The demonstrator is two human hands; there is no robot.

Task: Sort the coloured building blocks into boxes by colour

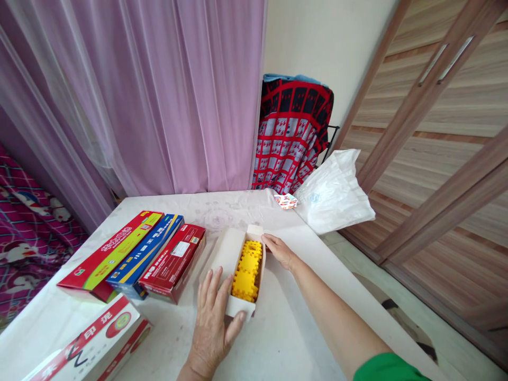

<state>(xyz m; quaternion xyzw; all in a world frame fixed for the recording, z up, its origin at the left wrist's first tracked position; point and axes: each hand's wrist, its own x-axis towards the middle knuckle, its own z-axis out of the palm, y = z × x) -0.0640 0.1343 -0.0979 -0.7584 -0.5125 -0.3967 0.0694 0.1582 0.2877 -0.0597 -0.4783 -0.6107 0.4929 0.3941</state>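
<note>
An open white cardboard box (228, 254) lies lengthwise on the table, its long lid folded out to the left. Yellow plastic pieces with notched edges (248, 271) sit packed inside it. My left hand (214, 312) rests on the lid with its fingers spread, the thumb beside the box's near end. At the far right corner, my right hand (278, 251) has its fingers closed on the box's side wall, close to the raised end flap (254, 230). Some of the right fingertips are hidden.
Left of the box lie a dark red box (174, 264), a blue box (146, 254) and a red and green box (113, 254). A white and red box (89, 338) is nearer. A white plastic bag (335, 193) and a shiny packet (286, 201) lie at the table's (301, 328) far right edge.
</note>
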